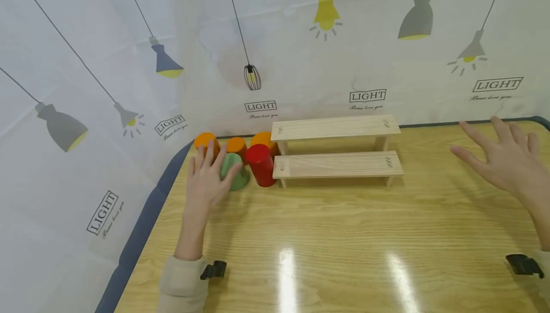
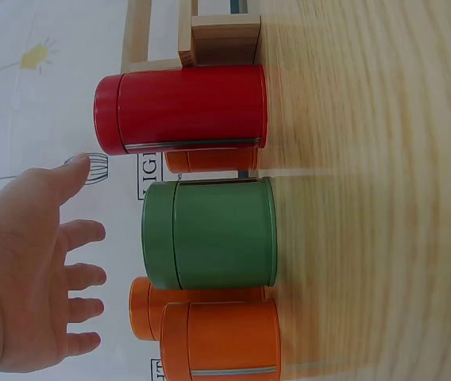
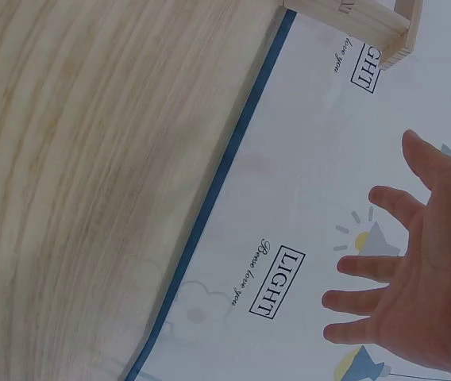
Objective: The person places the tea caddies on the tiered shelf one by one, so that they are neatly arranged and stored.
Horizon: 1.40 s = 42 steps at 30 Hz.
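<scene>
My left hand [image 1: 205,175] hovers with spread fingers over a group of lidded cylindrical canisters at the left of the table. Nearest to it is a green canister [image 2: 213,234], partly covered by the hand in the head view. A taller red canister [image 1: 263,166] stands to its right, beside the wooden shelf. Several orange canisters [image 1: 236,146] stand around and behind the green one; one is partly hidden under the left fingers. In the left wrist view the hand is apart from the canisters. My right hand [image 1: 509,158] is held above the table's right side, fingers spread, holding nothing.
A two-step pale wooden shelf [image 1: 337,165] stands at the back middle of the wooden table [image 1: 326,236]. Behind it hangs a white cloth [image 1: 292,41] printed with lamps. A dark blue edge [image 1: 142,227] runs along the table's left and back sides.
</scene>
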{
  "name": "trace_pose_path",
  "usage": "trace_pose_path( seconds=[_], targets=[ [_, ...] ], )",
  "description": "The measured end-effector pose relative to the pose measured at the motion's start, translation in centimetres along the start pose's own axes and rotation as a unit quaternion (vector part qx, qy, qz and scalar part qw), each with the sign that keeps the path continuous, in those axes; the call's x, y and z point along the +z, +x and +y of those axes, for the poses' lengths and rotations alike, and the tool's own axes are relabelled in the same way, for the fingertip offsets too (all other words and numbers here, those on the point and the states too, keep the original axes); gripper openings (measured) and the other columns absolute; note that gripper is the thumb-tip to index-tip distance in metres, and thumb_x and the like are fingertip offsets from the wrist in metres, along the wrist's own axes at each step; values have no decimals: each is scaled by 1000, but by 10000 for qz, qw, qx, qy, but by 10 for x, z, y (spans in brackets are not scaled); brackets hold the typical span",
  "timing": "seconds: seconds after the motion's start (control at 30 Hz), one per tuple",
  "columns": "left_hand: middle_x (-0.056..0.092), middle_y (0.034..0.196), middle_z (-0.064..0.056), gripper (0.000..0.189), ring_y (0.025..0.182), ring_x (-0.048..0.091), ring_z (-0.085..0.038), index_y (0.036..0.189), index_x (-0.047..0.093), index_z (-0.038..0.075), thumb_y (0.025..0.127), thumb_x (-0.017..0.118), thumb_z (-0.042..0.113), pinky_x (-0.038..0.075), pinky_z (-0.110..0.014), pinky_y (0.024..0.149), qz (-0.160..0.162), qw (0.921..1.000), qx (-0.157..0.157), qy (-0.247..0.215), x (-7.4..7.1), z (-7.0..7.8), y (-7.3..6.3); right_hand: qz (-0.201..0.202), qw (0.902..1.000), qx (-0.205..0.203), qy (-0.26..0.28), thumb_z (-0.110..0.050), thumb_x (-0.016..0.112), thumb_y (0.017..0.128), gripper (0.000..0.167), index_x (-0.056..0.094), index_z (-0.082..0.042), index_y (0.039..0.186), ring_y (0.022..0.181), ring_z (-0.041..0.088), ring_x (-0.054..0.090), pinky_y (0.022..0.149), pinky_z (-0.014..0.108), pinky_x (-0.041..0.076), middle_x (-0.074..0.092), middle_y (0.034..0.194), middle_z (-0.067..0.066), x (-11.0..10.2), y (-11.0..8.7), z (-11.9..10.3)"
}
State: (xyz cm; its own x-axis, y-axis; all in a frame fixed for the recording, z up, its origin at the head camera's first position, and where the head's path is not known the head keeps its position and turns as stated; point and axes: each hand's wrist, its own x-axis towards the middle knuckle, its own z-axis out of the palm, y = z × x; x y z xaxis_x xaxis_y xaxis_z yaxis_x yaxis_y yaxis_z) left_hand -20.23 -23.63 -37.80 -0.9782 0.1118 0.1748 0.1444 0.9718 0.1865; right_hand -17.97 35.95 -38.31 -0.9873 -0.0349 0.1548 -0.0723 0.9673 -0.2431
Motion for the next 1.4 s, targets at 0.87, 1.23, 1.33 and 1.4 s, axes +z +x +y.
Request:
trace_pose_path(
  seconds=[0.87, 1.23, 1.33, 1.4],
  targets=[
    [38, 151, -31, 79, 136, 40, -49, 155, 31, -2, 101, 52, 52, 31, -59, 114, 1165, 9866, -113, -1138, 5, -19, -7, -370, 9827, -424, 1766, -37, 42, 109, 69, 10, -6, 162, 135, 67, 17, 101, 82, 13, 15, 155, 42, 8, 1, -13],
    [34, 153, -31, 80, 135, 40, -49, 156, 27, 1, 100, 55, 50, 35, -61, 111, 941, 9822, -487, -1549, 10, -31, -9, -889, 9615, -284, 2583, -34, 47, 108, 74, 8, 2, 160, 124, 68, 37, 88, 78, 38, 24, 150, 44, 15, 1, -31],
    [33, 153, -29, 81, 136, 39, -49, 157, 26, 2, 100, 55, 50, 34, -61, 111, 832, 9814, -612, -1620, 12, -34, -9, -922, 9581, -204, 2706, -36, 47, 107, 74, 10, 2, 160, 123, 67, 38, 87, 76, 39, 28, 149, 42, 16, 0, -35],
    [33, 153, -29, 81, 136, 40, -48, 157, 26, 3, 99, 56, 50, 34, -62, 110, 792, 9803, -675, -1678, 13, -35, -9, -956, 9554, -184, 2789, -36, 48, 107, 73, 13, 2, 159, 121, 65, 41, 85, 69, 44, 33, 147, 40, 18, 1, -37]
  ],
)
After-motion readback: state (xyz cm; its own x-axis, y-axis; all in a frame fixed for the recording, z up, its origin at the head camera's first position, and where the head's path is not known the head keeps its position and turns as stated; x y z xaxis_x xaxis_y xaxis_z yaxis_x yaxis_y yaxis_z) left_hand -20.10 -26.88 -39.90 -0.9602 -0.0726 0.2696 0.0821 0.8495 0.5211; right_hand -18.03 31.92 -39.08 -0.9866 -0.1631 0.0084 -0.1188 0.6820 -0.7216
